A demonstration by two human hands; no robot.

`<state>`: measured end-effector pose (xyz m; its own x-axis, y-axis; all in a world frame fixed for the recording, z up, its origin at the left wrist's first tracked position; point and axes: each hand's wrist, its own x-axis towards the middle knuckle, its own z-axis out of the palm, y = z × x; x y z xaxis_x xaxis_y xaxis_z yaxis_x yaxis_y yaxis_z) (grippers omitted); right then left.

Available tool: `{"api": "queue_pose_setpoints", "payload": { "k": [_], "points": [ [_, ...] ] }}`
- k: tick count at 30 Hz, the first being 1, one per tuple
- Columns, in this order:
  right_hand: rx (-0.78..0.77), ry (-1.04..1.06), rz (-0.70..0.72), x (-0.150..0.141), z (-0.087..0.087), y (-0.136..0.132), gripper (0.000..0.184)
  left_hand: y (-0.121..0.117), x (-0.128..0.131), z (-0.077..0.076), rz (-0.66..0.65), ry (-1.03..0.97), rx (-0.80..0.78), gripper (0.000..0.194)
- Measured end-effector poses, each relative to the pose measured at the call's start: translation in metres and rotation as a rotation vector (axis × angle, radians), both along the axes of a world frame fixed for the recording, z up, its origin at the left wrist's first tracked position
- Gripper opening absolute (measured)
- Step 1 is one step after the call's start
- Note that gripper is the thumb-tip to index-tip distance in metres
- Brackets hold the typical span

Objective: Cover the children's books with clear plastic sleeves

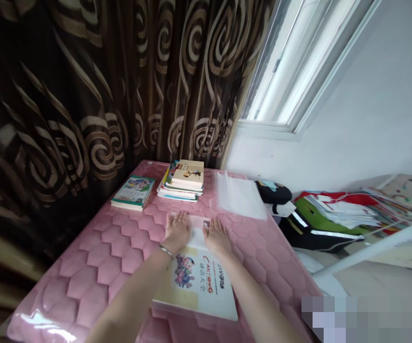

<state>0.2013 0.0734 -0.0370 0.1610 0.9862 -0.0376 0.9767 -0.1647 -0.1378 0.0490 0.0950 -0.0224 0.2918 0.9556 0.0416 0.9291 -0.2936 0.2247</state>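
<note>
A book (206,286) with a cartoon figure and large Chinese lettering on its cover lies in front of me, turned sideways. My left hand (178,232), with a silver bracelet at the wrist, rests flat on the far left part of a pale, printed sheet or cover at the book's far end. On the far right part of the same piece lies my right hand (217,238). Both hands have their fingers stretched out and hold nothing. Whether the pale piece belongs to the book or is a separate wrapper, I cannot tell.
The pink quilted surface (98,257) carries a stack of books (187,174), a smaller pile (133,191) to the left and clear plastic sheets (239,194) to the right. A patterned curtain (113,95) hangs behind. Bags and papers (337,209) crowd the right side.
</note>
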Motion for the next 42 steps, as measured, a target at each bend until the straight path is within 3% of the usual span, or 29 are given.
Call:
{"api": "queue_pose_setpoints", "payload": {
  "k": [4,9,12,15,19,28,34,39,42],
  "points": [
    [0.0,-0.027,0.012,0.0,0.001,0.0,0.063,0.004,-0.022,-0.003,0.083,-0.01,0.003,0.057],
    [-0.02,-0.082,0.021,0.0,0.007,0.001,0.062,0.004,-0.02,-0.004,0.088,-0.037,-0.014,0.059],
    [0.05,-0.066,0.138,-0.019,0.013,0.004,0.058,0.003,-0.02,-0.005,0.096,-0.033,-0.01,0.06],
    [0.087,0.096,0.335,-0.053,0.018,0.008,0.058,0.002,-0.023,-0.005,0.07,0.004,-0.012,0.06],
    [0.0,0.229,0.337,-0.077,0.019,0.014,0.059,0.001,-0.026,-0.003,0.033,0.03,-0.023,0.061],
    [-0.045,0.038,0.021,0.004,0.007,0.003,0.063,0.004,-0.02,-0.005,0.103,-0.031,-0.003,0.059],
    [-0.02,0.005,0.031,0.004,0.002,0.002,0.063,0.002,-0.005,0.004,0.108,0.068,-0.007,0.058],
    [-0.022,0.0,0.038,0.003,0.005,0.0,0.061,-0.008,0.029,0.01,-0.117,0.0,-0.113,0.059],
    [-0.022,-0.003,0.039,0.004,0.004,0.0,0.061,-0.011,0.031,0.009,-0.145,-0.04,-0.106,0.057]
  ]
}}
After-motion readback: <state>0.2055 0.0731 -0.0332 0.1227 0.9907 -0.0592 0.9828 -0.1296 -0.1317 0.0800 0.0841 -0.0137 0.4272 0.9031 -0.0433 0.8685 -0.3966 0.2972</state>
